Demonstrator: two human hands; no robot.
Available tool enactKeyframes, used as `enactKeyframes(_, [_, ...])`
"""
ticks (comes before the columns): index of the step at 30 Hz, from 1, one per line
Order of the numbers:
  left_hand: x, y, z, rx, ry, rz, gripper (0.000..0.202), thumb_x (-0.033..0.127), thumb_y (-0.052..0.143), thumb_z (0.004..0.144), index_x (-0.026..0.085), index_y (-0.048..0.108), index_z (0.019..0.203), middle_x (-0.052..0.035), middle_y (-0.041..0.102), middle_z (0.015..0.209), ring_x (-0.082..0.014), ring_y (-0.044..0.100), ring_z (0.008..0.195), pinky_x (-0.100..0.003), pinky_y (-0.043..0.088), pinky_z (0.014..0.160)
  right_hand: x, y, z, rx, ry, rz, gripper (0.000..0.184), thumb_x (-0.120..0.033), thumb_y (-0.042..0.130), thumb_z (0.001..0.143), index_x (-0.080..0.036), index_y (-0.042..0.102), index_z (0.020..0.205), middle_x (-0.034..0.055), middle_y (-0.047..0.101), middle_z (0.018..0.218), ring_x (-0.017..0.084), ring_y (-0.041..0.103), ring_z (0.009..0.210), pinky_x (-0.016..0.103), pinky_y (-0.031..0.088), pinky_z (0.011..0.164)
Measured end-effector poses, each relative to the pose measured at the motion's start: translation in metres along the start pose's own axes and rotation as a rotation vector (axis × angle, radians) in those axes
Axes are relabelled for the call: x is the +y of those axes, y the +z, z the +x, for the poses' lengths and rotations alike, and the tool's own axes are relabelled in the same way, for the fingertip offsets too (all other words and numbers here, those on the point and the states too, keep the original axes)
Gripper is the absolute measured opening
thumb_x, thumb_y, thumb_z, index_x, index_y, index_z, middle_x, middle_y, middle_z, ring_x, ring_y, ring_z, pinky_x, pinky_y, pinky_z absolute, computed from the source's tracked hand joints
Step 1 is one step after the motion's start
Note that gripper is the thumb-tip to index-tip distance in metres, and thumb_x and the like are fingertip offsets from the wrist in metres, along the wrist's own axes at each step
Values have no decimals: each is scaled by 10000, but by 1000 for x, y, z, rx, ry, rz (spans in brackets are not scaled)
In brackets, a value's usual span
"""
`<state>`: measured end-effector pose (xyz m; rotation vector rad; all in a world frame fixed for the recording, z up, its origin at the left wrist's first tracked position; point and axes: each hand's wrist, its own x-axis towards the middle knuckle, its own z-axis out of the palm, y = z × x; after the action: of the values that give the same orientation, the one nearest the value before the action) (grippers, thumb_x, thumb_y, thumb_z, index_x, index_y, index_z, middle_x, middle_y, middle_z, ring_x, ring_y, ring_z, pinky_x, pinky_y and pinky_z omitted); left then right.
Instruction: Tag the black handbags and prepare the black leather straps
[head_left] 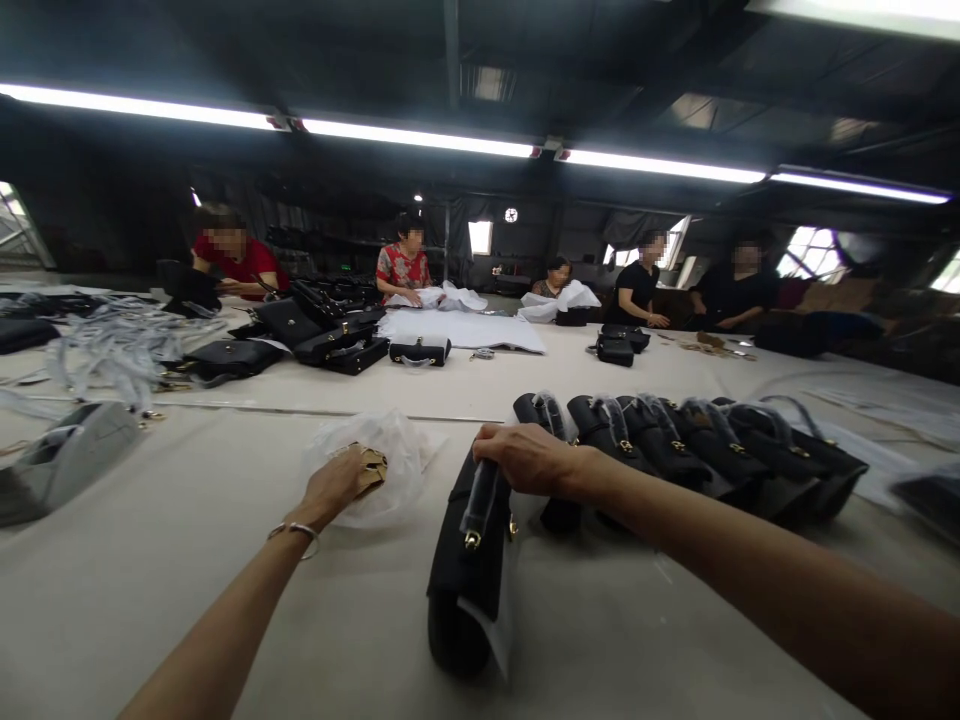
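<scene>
A black handbag (pixel 469 570) with gold fittings stands on the table in front of me. My right hand (pixel 529 458) is closed around its top handle. My left hand (pixel 337 485) is closed on a piece of brown paper (pixel 373 466), reaching into a clear plastic bag (pixel 382 455) that lies left of the handbag. A silver bracelet sits on my left wrist. To the right of the held bag, a row of several black handbags (pixel 697 450) with plastic-wrapped handles lies side by side.
A wide beige table (pixel 187 560) stretches ahead. A grey bag (pixel 67 455) lies at the left, with white straps (pixel 120 340) and more black bags (pixel 322 335) behind it. Several people sit along the far side with white paper sheets (pixel 465 328).
</scene>
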<state>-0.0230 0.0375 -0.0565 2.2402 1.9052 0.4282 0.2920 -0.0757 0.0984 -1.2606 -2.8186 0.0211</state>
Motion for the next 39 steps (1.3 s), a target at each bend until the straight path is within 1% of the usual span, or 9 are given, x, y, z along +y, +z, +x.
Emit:
enactKeyframes(7, [18,-49,-43,140,-57,-203,229,335,423,925,205,495,1100,-55,707,950,-209,690,853,-281,478,726,4,29,6,57,80,58,584,-16,502,815,-199,544,1368,115,601,1316,251,658,1040,330,495,830])
enactKeyframes(14, [36,-86,-102,293,50,-675,445,557,583,791,196,557,1051,25,630,659,-212,643,678,-302,485,665,-16,-8,-22,223,205,189,728,37,492,772,-141,438,1476,215,436,1506,345,597,1192,482,485,964])
enactKeyframes(16, [49,-87,-122,286,126,-793,459,567,632,777,191,569,1033,50,578,598,-188,612,618,-282,480,622,-40,-16,-30,298,212,269,636,-27,515,842,-166,452,1459,181,487,1474,275,644,1102,436,503,965])
enactKeyframes(19, [79,-84,-161,200,211,-940,445,554,641,821,202,569,1084,68,540,576,-142,540,491,-236,427,495,-87,-4,-41,249,155,711,615,-201,641,870,-248,445,1451,125,553,1415,143,700,766,288,589,679])
enactKeyframes(22, [112,-79,-200,155,280,-980,375,514,630,863,233,586,1107,52,582,637,-116,520,463,-215,407,464,-129,27,-51,79,123,1449,772,-259,843,673,-242,522,1375,108,642,1269,120,690,645,231,565,539])
enactKeyframes(24, [129,-76,-220,158,328,-931,317,478,647,859,243,620,1070,45,588,636,-114,533,492,-208,414,491,-146,46,-60,14,159,1674,600,-279,890,584,-153,670,1128,58,726,924,117,671,598,219,561,555])
enactKeyframes(27, [143,-72,-235,101,371,-914,278,445,632,873,240,630,1061,43,578,609,-116,530,497,-202,397,487,-157,60,-75,-54,236,1685,346,-361,851,618,-103,701,793,13,643,579,113,608,463,197,518,449])
enactKeyframes(30, [152,-67,-240,46,369,-985,279,434,636,876,224,621,1060,35,584,632,-113,536,517,-199,402,500,-156,62,-90,-40,270,1638,297,-363,807,654,-107,707,765,3,614,529,91,551,395,173,471,377])
enactKeyframes(39, [191,-66,-245,-237,256,-1402,401,404,784,753,203,616,1057,54,573,718,-35,413,422,-147,299,358,-132,68,-124,353,377,1756,319,-417,778,717,-139,627,755,-10,593,475,96,489,364,168,384,316])
